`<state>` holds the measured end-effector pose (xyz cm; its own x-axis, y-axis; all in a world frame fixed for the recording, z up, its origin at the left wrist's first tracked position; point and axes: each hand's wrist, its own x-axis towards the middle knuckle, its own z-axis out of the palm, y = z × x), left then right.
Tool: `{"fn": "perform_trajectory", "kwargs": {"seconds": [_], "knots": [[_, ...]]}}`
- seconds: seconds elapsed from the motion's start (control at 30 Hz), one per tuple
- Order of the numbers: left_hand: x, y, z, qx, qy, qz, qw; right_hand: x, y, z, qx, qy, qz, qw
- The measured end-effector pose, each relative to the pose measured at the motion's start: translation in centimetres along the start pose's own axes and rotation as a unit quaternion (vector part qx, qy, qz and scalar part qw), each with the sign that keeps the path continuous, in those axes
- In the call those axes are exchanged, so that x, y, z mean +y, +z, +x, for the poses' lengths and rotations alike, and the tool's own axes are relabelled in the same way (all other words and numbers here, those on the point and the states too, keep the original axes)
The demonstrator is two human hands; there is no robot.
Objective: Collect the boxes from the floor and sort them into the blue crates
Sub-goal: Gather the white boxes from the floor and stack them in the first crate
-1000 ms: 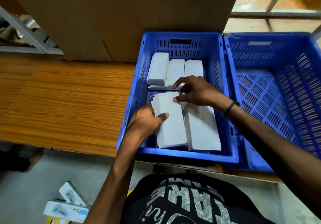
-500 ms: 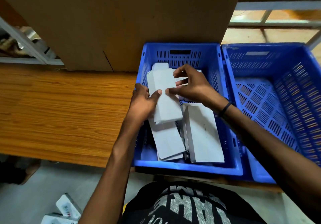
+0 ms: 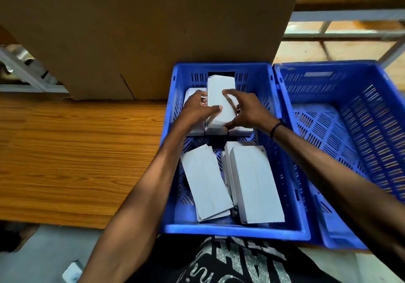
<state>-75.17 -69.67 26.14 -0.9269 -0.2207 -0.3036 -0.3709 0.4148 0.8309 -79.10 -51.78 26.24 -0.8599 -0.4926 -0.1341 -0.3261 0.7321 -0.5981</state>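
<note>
Both hands [image 3: 221,109] now lower white box [image 3: 219,98], onto back row

Perforated blue plastic crates [image 3: 285,111], faintly glossy along the rims. Matt white paperboard boxes [image 3: 206,181], smooth-faced. Tabletop [image 3: 76,155] in orange wood-grain finish, smooth with slight sheen. Plain brown corrugated cardboard carton [image 3: 153,30], dull and matt. Black cloth T-shirt [image 3: 230,263] with cracked grey print.

wooden table [image 3: 76,151], two blue crates [image 3: 219,231], cardboard box [image 3: 153,30]
</note>
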Motion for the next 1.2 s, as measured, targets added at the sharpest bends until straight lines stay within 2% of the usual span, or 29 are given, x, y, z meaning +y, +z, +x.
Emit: {"fn": "perform_trajectory", "kwargs": {"seconds": [0.07, 0.13, 0.3, 0.4, 0.83, 1.0, 1.13, 1.2], "knots": [[-0.8, 0.1, 0.9, -0.047, 0.002, 0.006, 0.999, 0.5, 0.5, 1.2, 0.014, 0.004, -0.036, 0.999], [-2.0, 0.3, 2.0, -0.064, 0.013, 0.047, 0.997, 0.8, 1.2, 2.3, 0.022, 0.012, -0.046, 0.999], [-4.9, 1.7, 3.7, -0.027, 0.073, 0.216, 0.973, 1.8, 3.3, 4.3, 0.015, 0.03, -0.041, 0.999], [-5.8, 2.3, 4.1, -0.016, 0.094, 0.266, 0.959, 2.5, 4.5, 4.8, 0.01, 0.043, -0.029, 0.999], [-7.2, 3.2, 4.6, 0.018, 0.133, 0.274, 0.952, 3.2, 5.9, 5.4, 0.0, 0.047, -0.03, 0.998], [-6.3, 2.5, 3.7, -0.008, 0.15, 0.314, 0.937, 3.2, 5.2, 4.7, -0.02, 0.056, -0.045, 0.997], [-6.2, 1.3, 1.8, -0.018, 0.167, 0.248, 0.954, 2.6, 3.1, 2.9, -0.024, 0.067, -0.042, 0.997], [-5.5, 0.6, 0.0, 0.0, 0.191, 0.216, 0.957, 2.7, 1.5, 1.5, -0.022, 0.067, -0.036, 0.997]]}}
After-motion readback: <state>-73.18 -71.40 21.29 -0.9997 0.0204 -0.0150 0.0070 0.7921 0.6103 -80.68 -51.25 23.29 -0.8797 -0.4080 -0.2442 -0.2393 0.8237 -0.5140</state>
